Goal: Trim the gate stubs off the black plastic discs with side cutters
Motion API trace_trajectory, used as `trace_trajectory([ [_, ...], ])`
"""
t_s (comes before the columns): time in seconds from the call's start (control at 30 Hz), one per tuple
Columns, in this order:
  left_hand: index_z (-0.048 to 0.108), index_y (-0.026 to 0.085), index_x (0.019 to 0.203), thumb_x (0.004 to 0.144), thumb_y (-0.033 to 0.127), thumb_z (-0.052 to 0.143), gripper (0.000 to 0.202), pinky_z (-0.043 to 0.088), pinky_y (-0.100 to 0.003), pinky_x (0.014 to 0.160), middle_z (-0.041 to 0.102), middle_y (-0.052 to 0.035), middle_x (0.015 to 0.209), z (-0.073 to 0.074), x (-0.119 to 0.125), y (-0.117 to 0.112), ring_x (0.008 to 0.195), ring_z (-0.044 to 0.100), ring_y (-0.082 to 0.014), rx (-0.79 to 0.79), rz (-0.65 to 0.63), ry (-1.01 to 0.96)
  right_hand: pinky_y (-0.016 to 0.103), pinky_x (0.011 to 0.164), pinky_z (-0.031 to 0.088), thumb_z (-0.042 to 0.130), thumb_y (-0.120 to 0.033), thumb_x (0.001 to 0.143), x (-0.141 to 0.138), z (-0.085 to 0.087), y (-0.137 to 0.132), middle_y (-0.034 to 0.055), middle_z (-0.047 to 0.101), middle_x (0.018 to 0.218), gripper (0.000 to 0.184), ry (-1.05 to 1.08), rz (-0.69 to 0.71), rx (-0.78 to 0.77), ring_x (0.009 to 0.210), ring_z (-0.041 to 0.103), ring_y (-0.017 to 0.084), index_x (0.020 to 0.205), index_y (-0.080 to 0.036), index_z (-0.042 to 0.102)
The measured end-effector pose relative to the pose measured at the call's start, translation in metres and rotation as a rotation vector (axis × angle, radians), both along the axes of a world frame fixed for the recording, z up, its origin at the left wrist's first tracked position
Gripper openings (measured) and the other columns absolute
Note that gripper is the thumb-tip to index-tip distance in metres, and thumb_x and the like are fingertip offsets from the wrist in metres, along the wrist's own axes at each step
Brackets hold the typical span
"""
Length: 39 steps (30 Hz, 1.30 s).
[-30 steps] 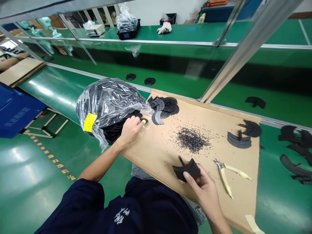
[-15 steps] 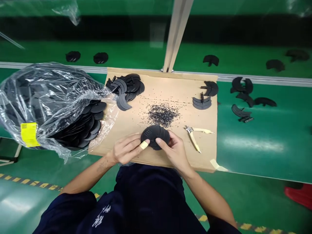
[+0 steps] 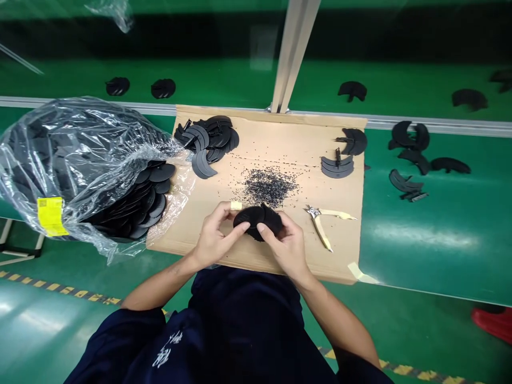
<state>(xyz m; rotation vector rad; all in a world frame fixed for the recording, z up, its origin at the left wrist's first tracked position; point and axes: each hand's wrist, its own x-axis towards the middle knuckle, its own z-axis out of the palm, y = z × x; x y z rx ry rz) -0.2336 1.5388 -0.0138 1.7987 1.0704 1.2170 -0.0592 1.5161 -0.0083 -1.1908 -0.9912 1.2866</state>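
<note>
Both my hands grip a round black plastic part [image 3: 256, 217] above the near half of the cardboard sheet [image 3: 276, 250]. My left hand [image 3: 218, 233] holds its left side, thumb on top and fingers behind; yellow tape wraps one fingertip. On the right side, my right hand [image 3: 288, 241] presses its thumb near the middle, with the fingers curled underneath. A curved piece of the part stands slightly raised at the top. Just beyond lies a heap of small black plastic bits [image 3: 270, 185]. Yellow-handled nippers [image 3: 320, 221] rest opened out, right of my right hand.
At left, a clear plastic bag [image 3: 80, 154] spills black discs [image 3: 140, 205]. Black curved parts [image 3: 212, 138] are piled at the sheet's far left, others [image 3: 338, 166] at its right. More curved parts [image 3: 412, 144] lie on the green table [image 3: 432, 229]. A metal post [image 3: 295, 53] rises behind.
My left hand has shifted its grip: its taped finger moved from the front of the part to behind it, and the thumb now lies on top. The part has tilted.
</note>
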Motion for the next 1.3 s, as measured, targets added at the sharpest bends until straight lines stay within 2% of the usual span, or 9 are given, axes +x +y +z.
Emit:
trace_trajectory([
  [0.2, 0.068, 0.019, 0.107, 0.094, 0.028, 0.074, 0.017, 0.056, -0.022, 0.079, 0.067, -0.0012, 0.092, 0.013, -0.008, 0.009, 0.086, 0.066, -0.0119, -0.040, 0.056, -0.119, 0.028, 0.071, 0.052, 0.082, -0.053, 0.080, 0.005, -0.005, -0.002, 0.0006, 0.062, 0.082, 0.037, 0.060, 0.030, -0.033, 0.078, 0.056, 0.016, 0.088, -0.020, 0.068],
  [0.3, 0.073, 0.019, 0.104, 0.094, 0.026, 0.073, 0.012, 0.055, -0.022, 0.079, 0.068, -0.0026, 0.093, 0.023, -0.019, 0.017, 0.090, 0.066, -0.0133, -0.055, -0.020, -0.057, 0.028, 0.071, 0.051, 0.083, -0.054, 0.080, 0.010, -0.005, -0.002, 0.0006, 0.062, 0.082, 0.037, 0.023, 0.028, -0.037, 0.077, 0.056, 0.016, 0.088, -0.020, 0.070],
  [0.4, 0.072, 0.020, 0.112, 0.092, 0.028, 0.076, 0.023, 0.057, -0.024, 0.080, 0.072, -0.0046, 0.102, 0.031, -0.025, 0.023, 0.094, 0.070, -0.0156, -0.093, -0.074, -0.048, 0.029, 0.073, 0.053, 0.083, -0.055, 0.080, 0.015, -0.002, 0.000, 0.0015, 0.065, 0.084, 0.038, -0.009, 0.028, -0.029, 0.078, 0.058, 0.017, 0.091, -0.020, 0.072],
  [0.6, 0.073, 0.020, 0.114, 0.098, 0.032, 0.069, 0.020, 0.055, -0.024, 0.073, 0.072, -0.0071, 0.102, 0.037, -0.019, 0.024, 0.090, 0.068, -0.0165, -0.158, -0.305, 0.094, 0.030, 0.071, 0.054, 0.080, -0.060, 0.081, 0.016, 0.001, 0.001, 0.0026, 0.067, 0.084, 0.042, -0.052, 0.108, -0.031, 0.078, 0.059, 0.017, 0.091, -0.020, 0.074],
  [0.7, 0.068, 0.019, 0.122, 0.096, 0.033, 0.071, 0.029, 0.054, -0.024, 0.069, 0.070, -0.0059, 0.096, 0.033, -0.014, 0.024, 0.080, 0.065, -0.0154, -0.136, -0.258, 0.150, 0.028, 0.068, 0.052, 0.081, -0.061, 0.080, 0.013, 0.000, -0.001, 0.0012, 0.064, 0.080, 0.043, -0.018, 0.129, -0.050, 0.074, 0.057, 0.016, 0.086, -0.019, 0.073],
  [0.8, 0.068, 0.018, 0.118, 0.095, 0.030, 0.073, 0.027, 0.051, -0.022, 0.063, 0.066, -0.0033, 0.091, 0.030, -0.011, 0.023, 0.072, 0.060, -0.0121, -0.022, -0.194, 0.195, 0.028, 0.066, 0.052, 0.083, -0.061, 0.078, 0.012, 0.000, -0.002, 0.0005, 0.063, 0.077, 0.044, 0.012, 0.120, -0.070, 0.072, 0.056, 0.015, 0.083, -0.019, 0.071],
  [0.9, 0.070, 0.019, 0.120, 0.098, 0.026, 0.068, 0.023, 0.052, -0.022, 0.065, 0.066, -0.0054, 0.099, 0.028, -0.008, 0.021, 0.078, 0.061, -0.0125, 0.124, -0.169, 0.237, 0.029, 0.068, 0.055, 0.085, -0.061, 0.075, 0.011, 0.000, -0.001, 0.0009, 0.064, 0.079, 0.046, 0.030, 0.119, -0.080, 0.075, 0.058, 0.016, 0.085, -0.019, 0.071],
  [1.03, 0.066, 0.020, 0.129, 0.100, 0.023, 0.064, 0.029, 0.059, -0.026, 0.078, 0.066, -0.0076, 0.105, 0.024, -0.004, 0.017, 0.092, 0.067, -0.0161, 0.236, -0.119, 0.268, 0.029, 0.070, 0.055, 0.085, -0.060, 0.074, 0.009, -0.001, 0.000, 0.0010, 0.065, 0.081, 0.045, 0.052, 0.138, -0.095, 0.076, 0.059, 0.016, 0.086, -0.019, 0.072],
  [1.3, 0.067, 0.019, 0.129, 0.100, 0.020, 0.063, 0.029, 0.061, -0.030, 0.087, 0.069, -0.0093, 0.107, 0.019, 0.000, 0.013, 0.101, 0.069, -0.0185, 0.303, -0.089, 0.285, 0.025, 0.061, 0.046, 0.084, -0.055, 0.078, 0.006, 0.003, 0.003, -0.0031, 0.053, 0.072, 0.041, -0.026, 0.105, -0.027, 0.067, 0.048, 0.013, 0.079, -0.020, 0.063],
])
